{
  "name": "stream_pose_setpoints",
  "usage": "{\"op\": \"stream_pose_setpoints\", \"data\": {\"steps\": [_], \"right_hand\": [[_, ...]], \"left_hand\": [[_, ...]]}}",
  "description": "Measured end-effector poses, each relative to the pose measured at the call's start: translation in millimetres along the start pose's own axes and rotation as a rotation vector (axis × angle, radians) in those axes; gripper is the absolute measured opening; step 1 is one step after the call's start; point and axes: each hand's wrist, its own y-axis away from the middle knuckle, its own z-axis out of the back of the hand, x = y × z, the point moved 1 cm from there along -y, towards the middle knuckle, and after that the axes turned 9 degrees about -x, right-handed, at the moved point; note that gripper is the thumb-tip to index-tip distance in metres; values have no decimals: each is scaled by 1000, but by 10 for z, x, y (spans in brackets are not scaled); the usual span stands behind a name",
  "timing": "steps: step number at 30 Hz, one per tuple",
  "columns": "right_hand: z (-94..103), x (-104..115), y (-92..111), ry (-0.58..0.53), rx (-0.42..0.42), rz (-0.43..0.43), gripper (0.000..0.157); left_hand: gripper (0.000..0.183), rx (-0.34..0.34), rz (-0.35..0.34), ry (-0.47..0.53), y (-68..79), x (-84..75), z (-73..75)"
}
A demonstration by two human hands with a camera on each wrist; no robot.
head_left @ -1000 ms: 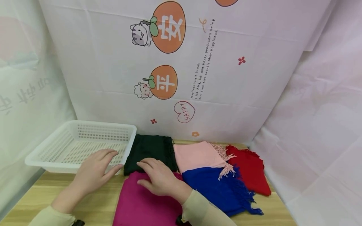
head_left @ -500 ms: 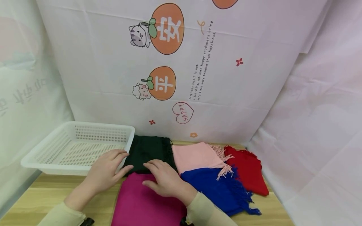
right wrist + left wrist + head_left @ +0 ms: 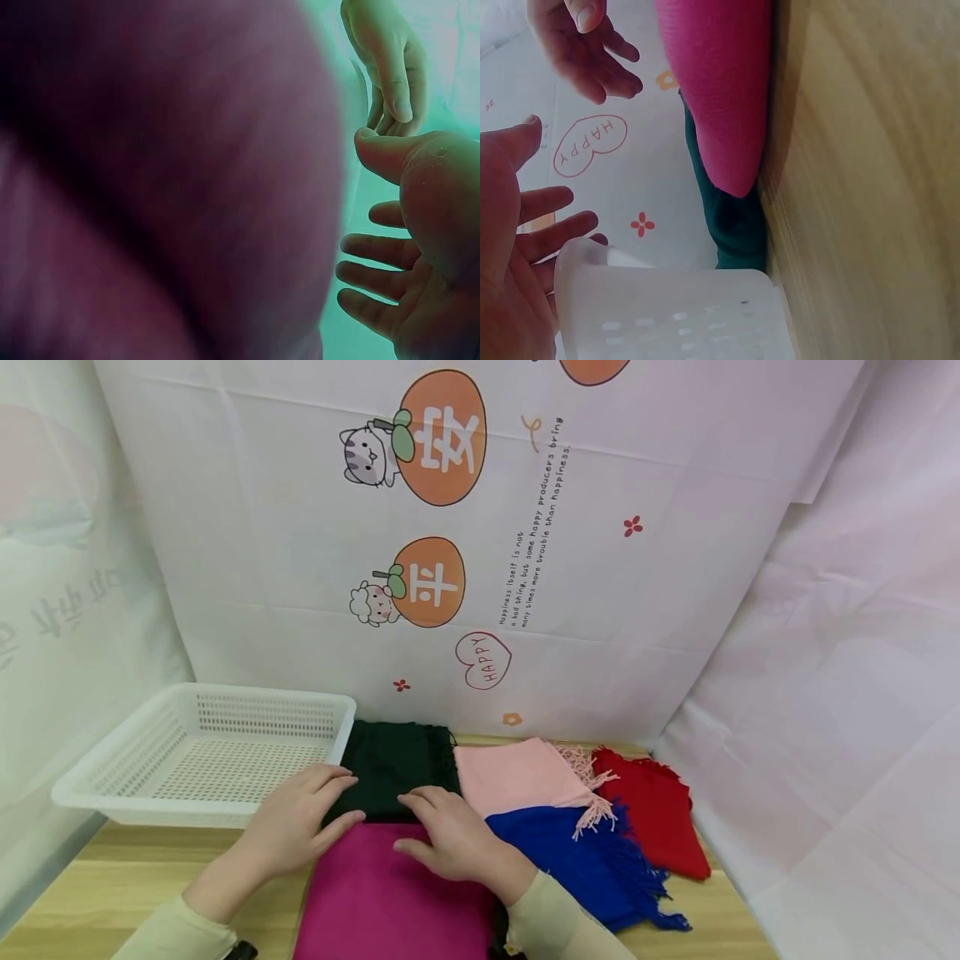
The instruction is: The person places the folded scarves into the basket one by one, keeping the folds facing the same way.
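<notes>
A folded magenta cloth [image 3: 397, 893] lies in front of me on the wooden table. My left hand [image 3: 296, 818] is held over its left far corner, near the white basket, fingers loosely spread. My right hand [image 3: 457, 843] is above the cloth's right side, fingers relaxed. In the left wrist view a gap shows between the left hand [image 3: 517, 247] and the magenta cloth [image 3: 727, 90]. The right wrist view shows the right hand [image 3: 435, 247] with nothing in it, beside a blurred magenta surface [image 3: 187, 150]. Behind the magenta cloth lies a folded dark green scarf [image 3: 401, 768].
A white perforated basket [image 3: 191, 814] stands at the back left, nothing visible inside. To the right lie a pink fringed scarf [image 3: 517, 777], a blue fringed scarf [image 3: 577, 860] and a red scarf [image 3: 660, 818]. Printed white sheets [image 3: 262, 527] wall the table at the back and sides.
My left hand has moved right, from in front of the basket to the magenta cloth's far left corner. The right hand has shifted slightly right. The cloths and basket stay put.
</notes>
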Motion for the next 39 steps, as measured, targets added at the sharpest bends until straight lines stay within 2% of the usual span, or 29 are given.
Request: {"op": "stream_pose_setpoints", "data": {"steps": [12,16,24,33,39], "right_hand": [[-6,-120,28,10,62,-41,68],[2,-150,32,14,78,-45,68],[-27,-148,36,48,111,-9,71],[-69,-191,66,49,169,-52,77],[-70,-206,85,44,183,-57,81]], "left_hand": [[46,17,-13,26,14,-55,-49],[46,16,-43,40,25,-104,-48],[46,96,-47,35,52,-232,-48],[46,146,-75,18,59,-278,-112],[44,207,-63,36,97,-307,-119]]}}
